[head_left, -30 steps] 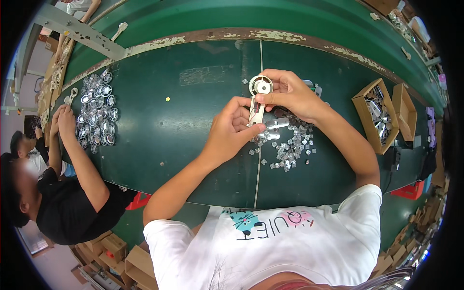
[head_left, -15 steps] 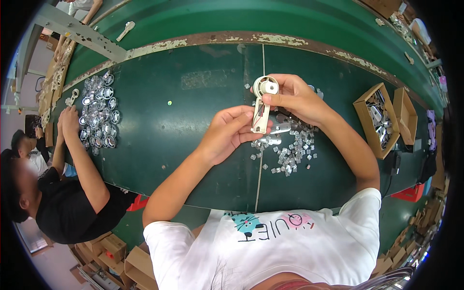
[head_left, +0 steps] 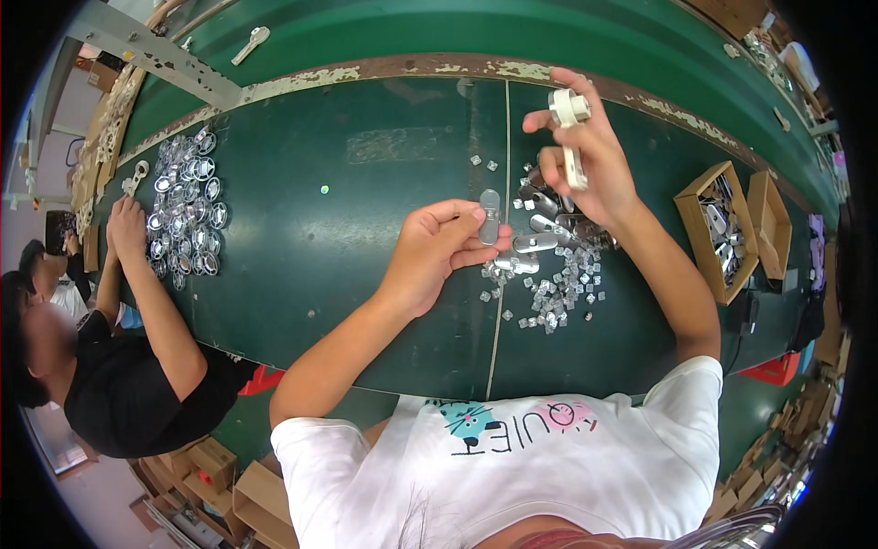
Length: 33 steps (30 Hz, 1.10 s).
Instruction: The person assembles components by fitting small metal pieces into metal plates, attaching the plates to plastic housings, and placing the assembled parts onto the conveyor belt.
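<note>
My left hand (head_left: 422,256) pinches a grey, round-ended cover plate (head_left: 490,216) between thumb and fingers, above the middle of the green table. Up and to the right, my right hand (head_left: 601,169) is raised with a white handheld fan housing (head_left: 573,165) in its grip; the round head is at the top and the narrow handle points down. Its index finger stretches out past the head. Below the hands lie several silver cover plates (head_left: 535,242), partly overlapping, and a scatter of small clear square pieces (head_left: 551,297).
An open cardboard box (head_left: 702,215) of silver and dark parts stands at the right beside another cardboard box (head_left: 769,224). Many clear round parts (head_left: 187,206) cover the table's left side, near a co-worker's hands (head_left: 128,224). A metal post (head_left: 151,59) rises at the far left.
My right hand has lifted the fan housing away from my left hand, up and to the right. The cover plate now shows in my left hand, where the housing's handle was.
</note>
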### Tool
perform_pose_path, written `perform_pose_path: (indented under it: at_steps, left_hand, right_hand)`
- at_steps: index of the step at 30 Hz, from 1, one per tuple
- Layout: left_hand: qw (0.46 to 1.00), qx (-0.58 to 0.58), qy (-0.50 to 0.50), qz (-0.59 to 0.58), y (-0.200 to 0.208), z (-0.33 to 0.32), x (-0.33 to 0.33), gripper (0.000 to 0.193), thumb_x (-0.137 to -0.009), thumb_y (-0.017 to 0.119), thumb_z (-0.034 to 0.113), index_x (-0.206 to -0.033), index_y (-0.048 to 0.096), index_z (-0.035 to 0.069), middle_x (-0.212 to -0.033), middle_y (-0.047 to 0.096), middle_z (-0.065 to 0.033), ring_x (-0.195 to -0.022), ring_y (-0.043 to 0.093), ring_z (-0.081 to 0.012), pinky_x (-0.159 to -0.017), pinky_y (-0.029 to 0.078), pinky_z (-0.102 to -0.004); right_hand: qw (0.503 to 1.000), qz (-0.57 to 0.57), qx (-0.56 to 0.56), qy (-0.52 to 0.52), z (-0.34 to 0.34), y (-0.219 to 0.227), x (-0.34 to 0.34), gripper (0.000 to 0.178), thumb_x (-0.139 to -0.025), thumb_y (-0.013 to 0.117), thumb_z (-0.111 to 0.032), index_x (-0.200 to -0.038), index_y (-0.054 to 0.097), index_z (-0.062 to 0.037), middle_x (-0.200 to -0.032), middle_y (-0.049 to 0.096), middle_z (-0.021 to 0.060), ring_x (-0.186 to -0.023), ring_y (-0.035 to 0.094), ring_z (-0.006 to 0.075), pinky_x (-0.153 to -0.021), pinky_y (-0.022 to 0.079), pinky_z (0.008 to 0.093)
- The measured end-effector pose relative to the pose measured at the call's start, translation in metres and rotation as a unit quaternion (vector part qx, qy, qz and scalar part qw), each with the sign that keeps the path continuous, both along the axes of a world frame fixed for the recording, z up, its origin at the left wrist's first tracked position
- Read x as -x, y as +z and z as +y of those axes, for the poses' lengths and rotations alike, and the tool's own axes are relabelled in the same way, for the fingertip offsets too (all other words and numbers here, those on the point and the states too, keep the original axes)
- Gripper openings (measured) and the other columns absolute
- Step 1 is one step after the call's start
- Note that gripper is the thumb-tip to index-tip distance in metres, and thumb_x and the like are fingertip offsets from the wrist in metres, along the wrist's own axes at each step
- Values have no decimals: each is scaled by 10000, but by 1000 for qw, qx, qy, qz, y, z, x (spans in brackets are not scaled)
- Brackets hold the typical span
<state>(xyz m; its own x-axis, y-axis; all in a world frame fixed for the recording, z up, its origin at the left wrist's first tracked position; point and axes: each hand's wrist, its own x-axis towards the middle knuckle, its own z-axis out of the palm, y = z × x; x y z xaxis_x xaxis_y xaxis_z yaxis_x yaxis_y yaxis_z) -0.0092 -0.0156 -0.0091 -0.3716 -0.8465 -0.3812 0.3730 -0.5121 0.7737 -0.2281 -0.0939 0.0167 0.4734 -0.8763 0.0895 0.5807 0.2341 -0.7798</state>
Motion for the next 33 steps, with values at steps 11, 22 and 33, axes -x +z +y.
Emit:
perform_pose_path:
  at_steps: [11,22,33]
  left_hand:
    - [997,30,76,6,-3,0,-1,148,-959,551,142,-999,598,7,-998,670,-122,-889,678,-152,-807,577,-255]
    - [997,25,63,41,-4,0,-3,131,-951,571,150,-964,612,26,-972,672,-94,-857,682,-147,-802,581,-267]
    - [996,53,76,-3,0,4,2,152,-944,573,105,-1053,573,-1,-937,682,-115,-849,689,-175,-764,588,-269]
  right_hand:
    - [756,462,438,-151,43,-10,-33,145,-804,736,-153,-866,636,-69,-1137,497,101,-760,659,185,-568,521,282]
    - [711,502,459,-180,48,-9,-38,113,-810,709,-136,-873,641,-71,-1106,542,91,-733,653,221,-557,525,313]
    - [856,403,318,-66,38,-10,-33,143,-796,691,-35,-930,642,-43,-1085,519,56,-814,598,114,-643,495,252]
